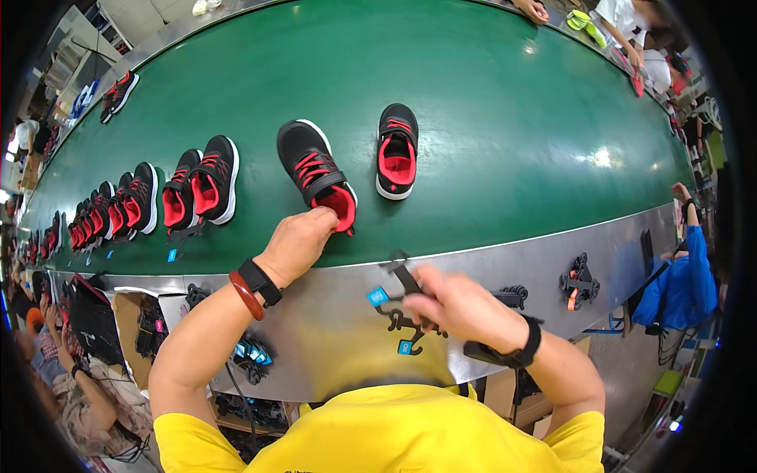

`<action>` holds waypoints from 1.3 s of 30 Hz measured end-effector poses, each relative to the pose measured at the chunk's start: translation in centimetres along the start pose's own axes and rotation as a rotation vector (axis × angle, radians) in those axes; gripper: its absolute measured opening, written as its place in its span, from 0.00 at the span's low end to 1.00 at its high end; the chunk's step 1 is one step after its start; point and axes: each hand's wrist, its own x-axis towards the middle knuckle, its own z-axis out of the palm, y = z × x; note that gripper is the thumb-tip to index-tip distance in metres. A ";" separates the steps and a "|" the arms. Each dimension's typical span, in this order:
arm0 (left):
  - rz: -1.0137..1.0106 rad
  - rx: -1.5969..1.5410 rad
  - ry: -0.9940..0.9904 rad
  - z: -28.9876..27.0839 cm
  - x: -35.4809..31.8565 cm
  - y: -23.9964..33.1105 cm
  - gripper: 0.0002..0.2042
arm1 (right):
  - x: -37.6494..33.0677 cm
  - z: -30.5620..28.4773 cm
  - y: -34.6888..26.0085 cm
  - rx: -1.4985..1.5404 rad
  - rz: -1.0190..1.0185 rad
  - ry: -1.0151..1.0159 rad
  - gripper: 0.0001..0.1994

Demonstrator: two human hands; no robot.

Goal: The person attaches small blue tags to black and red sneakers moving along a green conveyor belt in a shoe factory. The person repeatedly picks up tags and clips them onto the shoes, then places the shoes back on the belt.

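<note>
My left hand pinches the heel of a black sneaker with red laces and red lining, its toe angled away to the left on the green belt. A matching sneaker stands by itself a little to the right, touched by neither hand. Over the metal edge, my right hand, somewhat blurred, is closed on a black plastic shoe hanger. A blue tag shows beside that hanger. Below my right fingers, more black hangers lie on the metal, one with a blue tag.
Several sneaker pairs line the belt's left side. More hangers lie on the metal ledge to the right. A cardboard box stands at the lower left. Co-workers are around the belt, one in a blue sleeve at the right.
</note>
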 end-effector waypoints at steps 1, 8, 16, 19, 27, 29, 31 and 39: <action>-0.002 -0.010 0.020 0.0 -0.2 0.0 0.05 | 1.2 0.0 0.1 -0.078 -0.079 0.063 0.11; -0.072 -0.057 0.040 0.1 -0.6 0.2 0.06 | 7.4 0.7 -0.3 -0.024 0.043 0.142 0.19; -0.171 -0.031 0.014 0.2 -0.8 0.1 0.08 | 8.0 2.1 -0.5 -0.018 0.022 0.110 0.19; -0.199 0.006 0.038 0.5 0.0 0.1 0.05 | 8.9 2.6 1.4 -0.243 -0.221 0.092 0.17; -0.041 0.199 -0.107 -0.1 1.7 1.7 0.12 | 10.8 -2.5 0.8 0.314 0.086 -0.090 0.14; -0.139 0.175 -0.129 0.0 2.1 2.2 0.14 | 10.7 -2.9 0.3 0.152 0.006 -0.009 0.13; -0.185 0.211 -0.109 0.5 1.9 1.9 0.13 | 11.1 -4.0 0.5 -0.105 -0.169 0.178 0.13; -0.332 0.124 -0.154 0.4 1.7 2.9 0.10 | 13.6 -7.0 4.9 -0.901 -0.543 0.274 0.15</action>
